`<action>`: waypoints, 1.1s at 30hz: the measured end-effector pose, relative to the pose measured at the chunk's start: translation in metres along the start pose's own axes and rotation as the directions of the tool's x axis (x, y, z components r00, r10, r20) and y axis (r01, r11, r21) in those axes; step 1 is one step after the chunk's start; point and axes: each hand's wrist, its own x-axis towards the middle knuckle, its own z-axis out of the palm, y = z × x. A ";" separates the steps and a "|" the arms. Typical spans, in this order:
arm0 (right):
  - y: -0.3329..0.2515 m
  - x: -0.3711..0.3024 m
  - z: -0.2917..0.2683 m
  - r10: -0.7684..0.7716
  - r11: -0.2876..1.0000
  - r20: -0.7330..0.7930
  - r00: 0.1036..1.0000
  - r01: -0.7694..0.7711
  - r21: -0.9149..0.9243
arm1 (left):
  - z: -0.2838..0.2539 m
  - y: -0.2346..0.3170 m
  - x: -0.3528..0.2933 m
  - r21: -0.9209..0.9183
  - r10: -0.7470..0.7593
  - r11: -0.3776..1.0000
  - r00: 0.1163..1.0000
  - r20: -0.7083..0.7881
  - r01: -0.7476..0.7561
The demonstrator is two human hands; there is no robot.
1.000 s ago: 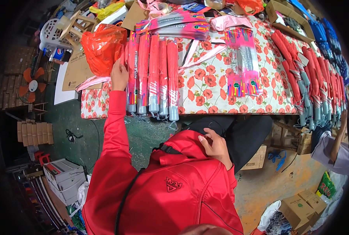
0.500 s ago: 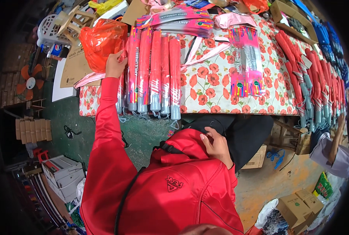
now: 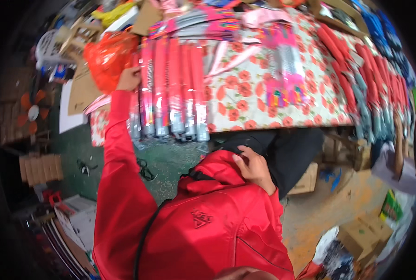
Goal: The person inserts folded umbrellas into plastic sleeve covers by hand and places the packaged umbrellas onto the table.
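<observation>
A row of folded red umbrellas (image 3: 174, 84) in clear sleeves lies side by side on the flowered tablecloth (image 3: 236, 109), grey handles toward me at the table's edge. My left hand (image 3: 129, 79) is at the left end of this row, its fingers curled at the upper part of the leftmost umbrella (image 3: 135, 114); blur hides the exact grip. Just beyond that hand sits a crumpled orange-red plastic bag (image 3: 107, 58). Over my lap, my right hand (image 3: 255, 169) holds nothing, its fingers loosely bent and apart.
Flat printed umbrella sleeves (image 3: 285, 70) lie right of the row, and a stack of sleeves (image 3: 196, 24) lies behind it. More red umbrellas (image 3: 376, 79) crowd the right side. A pink strap (image 3: 224, 58) crosses the cloth. Another person's arm (image 3: 398, 144) shows at far right.
The whole view has shifted slightly and blurred. My left hand keeps its place by the leftmost umbrella, and my right hand stays over my lap.
</observation>
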 end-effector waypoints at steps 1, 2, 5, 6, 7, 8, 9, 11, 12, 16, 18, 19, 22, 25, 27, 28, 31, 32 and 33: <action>0.010 -0.002 -0.003 -0.032 0.999 -0.005 0.999 0.031 -0.016 | 0.003 -0.003 -0.012 -0.079 -0.111 0.991 0.993 -0.040 0.108; 0.021 -0.006 -0.006 0.017 1.000 -0.022 1.000 -0.017 -0.002 | 0.012 0.043 -0.012 -0.146 -0.199 0.971 0.978 -0.064 0.188; 0.032 -0.001 -0.011 0.035 0.999 -0.008 0.999 -0.035 0.027 | 0.030 0.052 -0.026 -0.124 -0.077 0.992 0.826 -0.559 0.010; 0.038 -0.003 -0.015 0.042 0.998 0.004 0.999 -0.042 0.046 | 0.052 0.117 -0.029 -0.116 -0.068 0.993 0.800 -0.595 -0.002; 0.041 -0.004 -0.018 0.042 0.998 -0.006 0.999 -0.042 0.041 | 0.071 0.143 -0.030 -0.069 0.066 0.989 0.807 -0.587 -0.131; 0.044 -0.005 -0.021 0.040 0.999 -0.010 0.999 -0.040 0.031 | 0.097 0.184 -0.030 -0.143 0.068 0.978 0.885 -0.460 -0.150; 0.044 -0.004 -0.021 0.024 0.999 0.000 1.000 -0.024 0.027 | 0.123 0.212 -0.034 -0.335 -0.047 0.941 0.959 -0.280 -0.052; 0.044 -0.004 -0.021 0.006 1.000 0.005 1.000 -0.006 0.015 | 0.177 0.285 -0.040 -0.201 0.112 0.970 0.986 -0.122 -0.135; 0.043 -0.007 -0.021 0.008 1.000 -0.007 1.000 -0.008 0.010 | 0.192 0.323 -0.040 -0.051 0.158 0.987 0.984 0.084 -0.154; 0.044 -0.016 -0.028 0.041 0.999 -0.026 0.999 -0.041 -0.010 | 0.271 0.387 -0.026 0.252 0.046 0.965 0.994 0.096 -0.069; 0.051 -0.018 -0.039 0.035 0.999 -0.054 0.998 -0.034 0.009 | 0.291 0.401 -0.019 0.261 0.074 0.960 0.992 0.098 -0.097; 0.055 -0.022 -0.042 0.040 0.999 -0.072 0.997 -0.038 0.036 | 0.303 0.405 -0.018 0.274 0.090 0.954 0.990 0.112 -0.118; 0.068 -0.032 -0.050 0.071 0.994 -0.141 0.987 -0.058 0.095 | 0.326 0.409 -0.005 0.260 0.085 0.952 0.956 0.280 -0.161; 0.083 -0.036 -0.051 -0.027 0.995 -0.241 0.970 0.048 0.082 | 0.343 0.388 0.009 0.246 0.216 0.922 0.925 0.313 -0.299; 0.090 -0.036 -0.066 -0.058 0.994 -0.281 0.958 0.081 0.072 | 0.352 0.373 0.006 0.221 0.281 0.915 0.927 0.247 -0.336; 0.087 -0.037 -0.081 -0.004 0.993 -0.250 0.968 0.034 0.115 | 0.354 0.369 0.003 0.207 0.270 0.925 0.934 0.233 -0.319; 0.082 -0.038 -0.127 0.162 0.962 -0.148 0.976 -0.123 0.242 | 0.339 0.377 0.001 -0.075 0.127 0.991 0.966 0.224 -0.113; 0.091 -0.036 -0.140 0.202 0.958 -0.292 0.935 -0.126 0.259 | 0.322 0.402 -0.004 -0.178 -0.022 0.981 0.958 0.285 0.075; 0.099 -0.031 -0.154 0.230 0.955 -0.421 0.877 -0.119 0.272 | 0.307 0.419 -0.009 -0.260 -0.172 0.927 0.921 0.350 0.272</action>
